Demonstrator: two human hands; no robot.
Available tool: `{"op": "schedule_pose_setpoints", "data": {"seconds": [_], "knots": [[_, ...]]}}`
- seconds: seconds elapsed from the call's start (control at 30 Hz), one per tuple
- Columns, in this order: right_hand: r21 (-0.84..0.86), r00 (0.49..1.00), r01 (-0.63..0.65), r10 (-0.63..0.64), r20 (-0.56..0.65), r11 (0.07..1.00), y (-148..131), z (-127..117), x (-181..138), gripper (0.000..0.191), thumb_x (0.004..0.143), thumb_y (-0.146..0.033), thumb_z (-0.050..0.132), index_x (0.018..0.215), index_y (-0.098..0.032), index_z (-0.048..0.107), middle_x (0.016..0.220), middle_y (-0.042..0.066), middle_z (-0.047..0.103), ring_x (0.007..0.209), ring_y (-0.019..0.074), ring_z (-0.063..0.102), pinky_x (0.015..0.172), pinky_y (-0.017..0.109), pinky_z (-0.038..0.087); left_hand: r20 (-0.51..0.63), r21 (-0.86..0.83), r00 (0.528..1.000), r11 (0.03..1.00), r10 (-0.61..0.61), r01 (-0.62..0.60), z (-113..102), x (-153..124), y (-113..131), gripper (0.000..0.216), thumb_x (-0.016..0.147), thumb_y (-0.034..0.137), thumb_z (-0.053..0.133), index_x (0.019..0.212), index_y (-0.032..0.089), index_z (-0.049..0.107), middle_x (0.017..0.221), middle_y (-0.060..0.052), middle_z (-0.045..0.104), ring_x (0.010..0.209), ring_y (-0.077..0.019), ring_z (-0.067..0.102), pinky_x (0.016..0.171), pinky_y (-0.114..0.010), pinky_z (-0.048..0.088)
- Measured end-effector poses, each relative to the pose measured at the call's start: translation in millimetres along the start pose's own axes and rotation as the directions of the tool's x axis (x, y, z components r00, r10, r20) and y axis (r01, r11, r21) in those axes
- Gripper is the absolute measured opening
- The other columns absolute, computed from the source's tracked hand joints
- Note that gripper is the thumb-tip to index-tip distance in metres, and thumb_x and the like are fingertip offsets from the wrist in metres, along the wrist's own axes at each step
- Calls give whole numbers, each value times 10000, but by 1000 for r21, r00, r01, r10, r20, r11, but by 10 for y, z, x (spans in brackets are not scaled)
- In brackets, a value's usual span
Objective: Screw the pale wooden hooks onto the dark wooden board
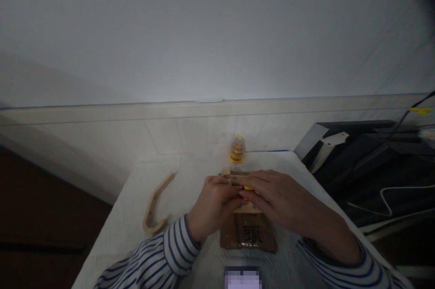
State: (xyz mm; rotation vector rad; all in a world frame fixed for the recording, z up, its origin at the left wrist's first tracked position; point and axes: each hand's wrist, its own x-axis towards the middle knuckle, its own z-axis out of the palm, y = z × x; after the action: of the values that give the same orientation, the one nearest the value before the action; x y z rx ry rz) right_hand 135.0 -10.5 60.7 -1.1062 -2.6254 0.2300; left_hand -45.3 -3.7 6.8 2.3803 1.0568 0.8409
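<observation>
Both hands meet over a light wooden piece (247,208) near the middle of the table. My left hand (215,202) has its fingers curled against the wood from the left. Across from it, my right hand (283,196) pinches a small yellow thing (248,187), mostly hidden by the fingers, so its kind does not show. Under the wood lies a flat brown cardboard piece (234,234) with dark printed characters. To the left, apart from both hands, rests a hook-shaped wooden piece (149,209), like a cane handle.
A small clear container (237,149) with a yellow base and orange contents stands at the table's back edge by the wall. The white-covered table (132,189) meets the panelled wall. Dark panels (370,162) and a white cable (382,196) are on the right. A blurred-out rectangle (243,280) lies at the front.
</observation>
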Motion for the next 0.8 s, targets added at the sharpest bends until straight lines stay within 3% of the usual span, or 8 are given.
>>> {"op": "schedule_pose_setpoints", "data": {"seconds": [0.27,0.47,0.8], "knots": [[-68,999,-15,12,-44,998,-62,-1,-6,221,894,-241,465,1042,-166,612,976,101,667,921,241,612,784,425,489,78,-22,995,998,56,-54,-42,19,20,83,856,220,575,863,201,655,808,-10,688,858,-169,587,819,-309,363],[-73,998,-27,23,-56,997,-93,-7,11,241,888,-235,479,1072,-150,609,980,113,670,916,248,619,778,421,495,64,-54,992,993,111,-108,-54,39,6,118,870,218,549,807,180,641,771,-9,678,841,-157,587,810,-281,382],[-60,997,-64,61,-51,996,-89,25,49,245,879,-244,500,1075,-146,610,966,104,667,887,240,620,763,414,498,-16,1,1000,1000,-22,22,-2,20,-8,85,766,268,677,835,218,675,796,0,688,812,-171,593,814,-321,384]]}}
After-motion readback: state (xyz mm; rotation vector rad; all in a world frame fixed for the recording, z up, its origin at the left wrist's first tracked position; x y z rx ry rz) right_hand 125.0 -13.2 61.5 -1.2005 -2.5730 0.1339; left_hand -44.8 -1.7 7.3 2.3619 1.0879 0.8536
